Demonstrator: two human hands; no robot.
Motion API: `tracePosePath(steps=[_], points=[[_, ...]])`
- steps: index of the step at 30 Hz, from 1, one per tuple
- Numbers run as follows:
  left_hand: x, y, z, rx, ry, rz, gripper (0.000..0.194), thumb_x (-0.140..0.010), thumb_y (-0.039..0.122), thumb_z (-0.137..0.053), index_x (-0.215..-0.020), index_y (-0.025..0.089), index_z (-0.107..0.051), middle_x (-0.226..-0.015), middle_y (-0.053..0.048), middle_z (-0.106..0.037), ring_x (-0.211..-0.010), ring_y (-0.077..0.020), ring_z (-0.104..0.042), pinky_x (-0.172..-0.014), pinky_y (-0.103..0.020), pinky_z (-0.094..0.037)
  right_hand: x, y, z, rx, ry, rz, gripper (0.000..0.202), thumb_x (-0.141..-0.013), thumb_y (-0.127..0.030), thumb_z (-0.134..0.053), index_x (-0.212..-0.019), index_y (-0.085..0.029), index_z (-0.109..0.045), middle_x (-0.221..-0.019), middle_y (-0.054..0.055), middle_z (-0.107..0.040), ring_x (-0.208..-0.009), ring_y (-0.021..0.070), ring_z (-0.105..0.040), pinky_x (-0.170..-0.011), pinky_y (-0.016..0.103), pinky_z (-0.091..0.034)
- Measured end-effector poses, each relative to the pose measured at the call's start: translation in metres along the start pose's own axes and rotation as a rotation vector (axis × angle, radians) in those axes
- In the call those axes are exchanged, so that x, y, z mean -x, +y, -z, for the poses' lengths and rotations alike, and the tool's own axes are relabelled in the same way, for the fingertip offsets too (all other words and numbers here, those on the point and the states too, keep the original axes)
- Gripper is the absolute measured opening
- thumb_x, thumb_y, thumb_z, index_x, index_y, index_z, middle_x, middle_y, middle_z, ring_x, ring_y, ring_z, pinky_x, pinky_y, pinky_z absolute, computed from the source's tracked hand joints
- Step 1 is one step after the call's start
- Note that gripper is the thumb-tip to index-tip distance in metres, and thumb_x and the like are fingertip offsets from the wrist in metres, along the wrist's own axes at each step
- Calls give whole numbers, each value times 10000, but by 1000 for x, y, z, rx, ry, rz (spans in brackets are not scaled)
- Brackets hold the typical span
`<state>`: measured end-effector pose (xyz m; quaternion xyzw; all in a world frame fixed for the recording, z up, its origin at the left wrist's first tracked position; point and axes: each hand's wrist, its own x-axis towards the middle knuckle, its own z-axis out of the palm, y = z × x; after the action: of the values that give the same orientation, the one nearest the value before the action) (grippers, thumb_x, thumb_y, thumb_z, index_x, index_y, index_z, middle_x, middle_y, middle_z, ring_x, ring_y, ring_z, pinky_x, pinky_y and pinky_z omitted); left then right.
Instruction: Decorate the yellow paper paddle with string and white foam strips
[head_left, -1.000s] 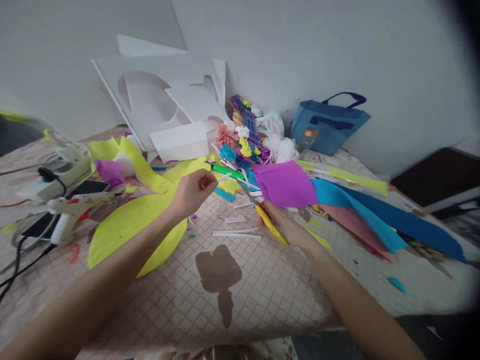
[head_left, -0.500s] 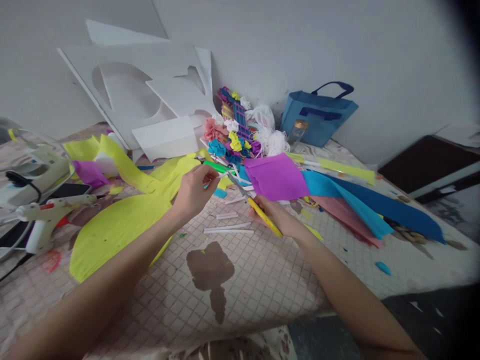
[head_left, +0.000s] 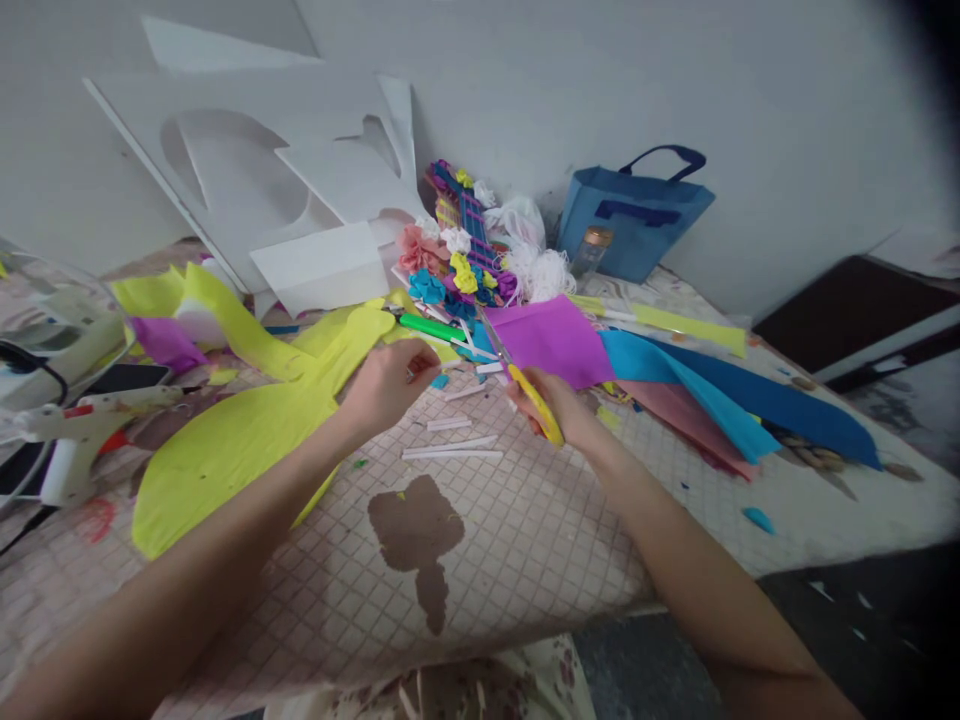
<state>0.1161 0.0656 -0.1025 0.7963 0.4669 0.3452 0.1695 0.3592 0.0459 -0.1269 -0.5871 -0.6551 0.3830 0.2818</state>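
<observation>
Nearest the camera, both forearms reach out over the checked counter (head_left: 525, 540), past a brown stain (head_left: 416, 530) lying between them. Just ahead, the left hand (head_left: 386, 385) has its grip pinched shut on something small that cannot be made out, with white strips (head_left: 450, 453) just right of it and a yellow-green paper shape (head_left: 232, 450) to its left, while the right hand (head_left: 559, 412) has its grip closed round the yellow-handled scissors (head_left: 529, 395), blades pointing away towards the purple paper (head_left: 555, 340). Beyond the grips lie a green marker (head_left: 431, 328), a heap of paper flowers (head_left: 461, 260), a blue bag (head_left: 630, 215) and white foam boards (head_left: 262, 170) leaning on the wall.
</observation>
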Motion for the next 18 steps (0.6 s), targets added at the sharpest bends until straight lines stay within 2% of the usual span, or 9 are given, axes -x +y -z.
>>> tracePosePath(steps=[3, 5, 8, 11, 15, 18], points=[[17, 6, -12, -11, -231, -9, 59, -802, 176, -578, -795, 173, -636, -706, -4, -652, -619, -117, -579, -591, -227, -448, -6, 5, 3, -12, 57, -32, 401, -769, -577, -594, -789, -209, -435, -482, -79, -426, -309, 74, -407, -292, 186, -296], [27, 11, -22, -50, -315, -31, 70, -807, 157, -567, -806, 172, -636, -756, -18, -660, -664, -131, -597, -616, -242, -456, -7, 6, 4, -6, 77, -38, 413, -772, -588, -592, -792, -207, -434, -472, -79, -428, -303, 74, -408, -291, 185, -294], [36, 17, -29, -134, -315, -48, 95, -819, 148, -572, -890, 163, -633, -870, -56, -662, -742, -161, -610, -670, -281, -473, -6, 6, 6, 11, 71, -2, 425, -759, -591, -614, -786, -204, -440, -476, -75, -443, -310, 70, -408, -300, 189, -302], [39, 22, -27, -160, -303, -59, 105, -831, 131, -564, -903, 164, -631, -897, -67, -655, -776, -172, -609, -696, -295, -477, -5, 4, 8, 10, 60, -1, 426, -759, -594, -615, -785, -205, -441, -480, -72, -448, -316, 75, -414, -300, 192, -303], [45, 27, -23, -230, -394, -78, 111, -836, 107, -552, -845, 174, -639, -880, -57, -652, -813, -186, -609, -732, -310, -477, -5, 5, 11, -13, 47, 10, 421, -769, -593, -606, -778, -213, -424, -485, -69, -449, -318, 84, -425, -295, 196, -313], [50, 28, -27, -326, -416, -121, 77, -832, 126, -582, -860, 174, -635, -903, -65, -651, -843, -207, -609, -756, -332, -480, -6, 7, 11, -24, 50, 4, 426, -762, -594, -614, -781, -216, -419, -492, -70, -448, -312, 84, -418, -289, 200, -314]])
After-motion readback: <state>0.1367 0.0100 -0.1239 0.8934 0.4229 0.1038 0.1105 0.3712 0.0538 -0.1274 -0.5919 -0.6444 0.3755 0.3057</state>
